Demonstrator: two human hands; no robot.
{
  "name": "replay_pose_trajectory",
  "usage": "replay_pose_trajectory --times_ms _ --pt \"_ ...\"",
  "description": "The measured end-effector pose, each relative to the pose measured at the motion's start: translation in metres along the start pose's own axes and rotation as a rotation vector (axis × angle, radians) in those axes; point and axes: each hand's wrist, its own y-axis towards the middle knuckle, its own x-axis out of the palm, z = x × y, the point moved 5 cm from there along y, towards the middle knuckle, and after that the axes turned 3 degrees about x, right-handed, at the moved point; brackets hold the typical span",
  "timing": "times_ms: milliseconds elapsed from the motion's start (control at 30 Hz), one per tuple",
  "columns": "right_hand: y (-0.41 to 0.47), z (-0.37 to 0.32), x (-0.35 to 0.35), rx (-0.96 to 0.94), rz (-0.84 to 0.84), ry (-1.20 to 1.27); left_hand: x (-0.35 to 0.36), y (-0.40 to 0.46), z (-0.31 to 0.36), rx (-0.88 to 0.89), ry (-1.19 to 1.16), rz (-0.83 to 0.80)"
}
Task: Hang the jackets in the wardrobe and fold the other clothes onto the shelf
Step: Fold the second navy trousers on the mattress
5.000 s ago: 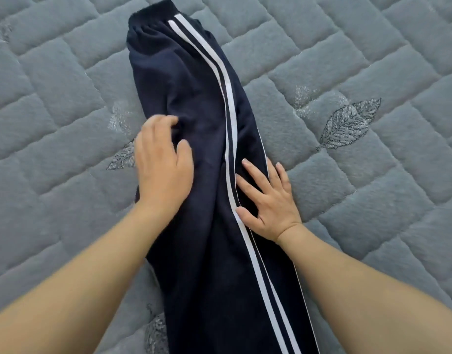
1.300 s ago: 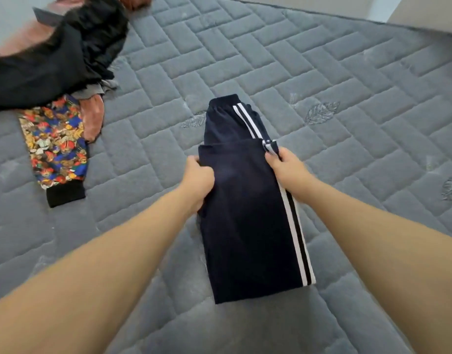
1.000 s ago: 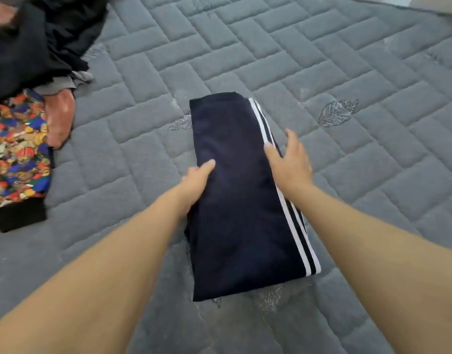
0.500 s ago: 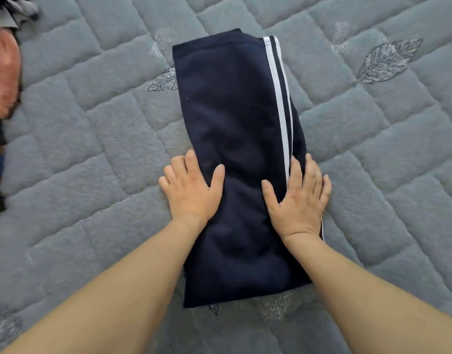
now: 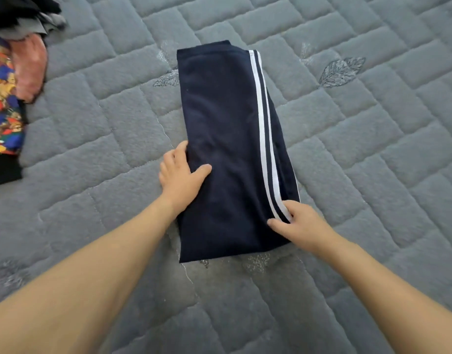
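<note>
We are finding the navy track pants [image 5: 227,154] folded on the quilted bed cover [image 5: 373,149]; our left hand [image 5: 180,175] now grips their side, right hand [image 5: 300,224] having slid down to pinch the striped corner, readying another fold.

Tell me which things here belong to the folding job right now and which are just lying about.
In use:
navy trousers
left hand
right hand

Lying about:
clothes pile
grey quilt
</note>
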Motion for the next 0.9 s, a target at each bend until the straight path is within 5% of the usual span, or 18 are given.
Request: replay_pose_trajectory --times_ms 133,233,300,433,733,900 --pt "-0.009 0.001 0.003 0.070 -0.145 0.469 -0.012 -0.102 -0.010 0.020 0.093 0.087" --pt "-0.001 0.006 0.012 0.050 -0.271 0.297 0.003 -0.137 -0.028 -0.263 -0.368 -0.169" --pt "0.004 0.015 0.010 0.102 -0.235 0.121 0.012 -0.144 -0.030 -0.386 -0.561 -0.273" --pt "0.000 0.026 0.000 0.156 -0.167 -0.072 0.020 -0.143 -0.020 -0.443 -0.484 -0.244" --pt "-0.029 0.059 -0.014 0.125 0.118 0.139 0.026 -0.154 -0.008 -0.601 -0.498 -0.134" --pt "-0.045 0.065 -0.010 0.147 0.113 0.252 0.029 -0.165 0.007 -0.415 -0.716 -0.208"
